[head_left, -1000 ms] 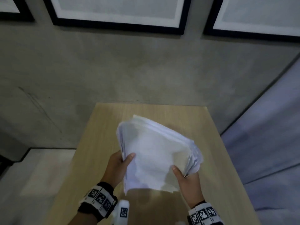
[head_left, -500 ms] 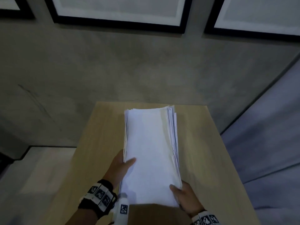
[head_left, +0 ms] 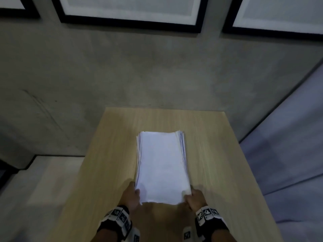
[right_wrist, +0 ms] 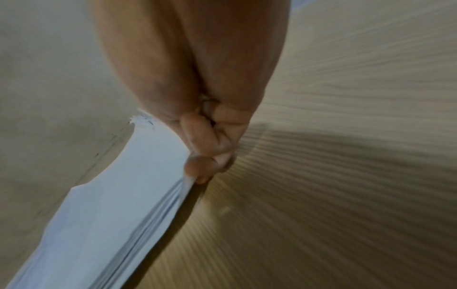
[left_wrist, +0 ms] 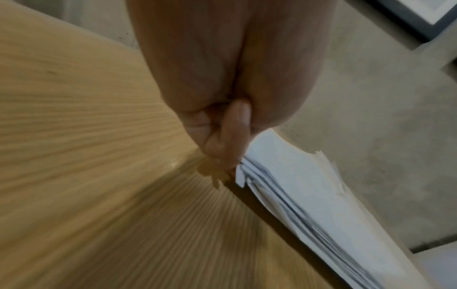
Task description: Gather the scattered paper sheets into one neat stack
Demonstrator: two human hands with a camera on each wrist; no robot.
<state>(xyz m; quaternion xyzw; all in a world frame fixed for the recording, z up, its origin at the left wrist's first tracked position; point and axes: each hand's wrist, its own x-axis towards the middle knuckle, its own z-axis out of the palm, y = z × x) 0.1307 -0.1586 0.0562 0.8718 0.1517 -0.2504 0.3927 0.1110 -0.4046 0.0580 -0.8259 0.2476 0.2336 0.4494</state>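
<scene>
A stack of white paper sheets [head_left: 161,167] lies lengthwise over the middle of the wooden table [head_left: 218,154], its edges nearly even. My left hand [head_left: 133,195] grips the stack's near left corner, thumb on top. My right hand [head_left: 191,198] grips the near right corner the same way. In the left wrist view my left hand [left_wrist: 222,148] curls its fingers against the paper stack [left_wrist: 304,197], whose side edge shows several layers. In the right wrist view my right hand [right_wrist: 207,162] pinches the paper stack [right_wrist: 118,215] just above the tabletop.
The table's far edge [head_left: 164,109] meets a grey concrete wall [head_left: 157,67] with black picture frames [head_left: 132,23] hung on it. Pale blue-grey cloth [head_left: 288,163] lies along the table's right side. The floor [head_left: 43,180] drops away on the left.
The bent, fanned bundle has been squared and turned lengthwise, then brought down toward the tabletop. Both hands slid back to its near corners.
</scene>
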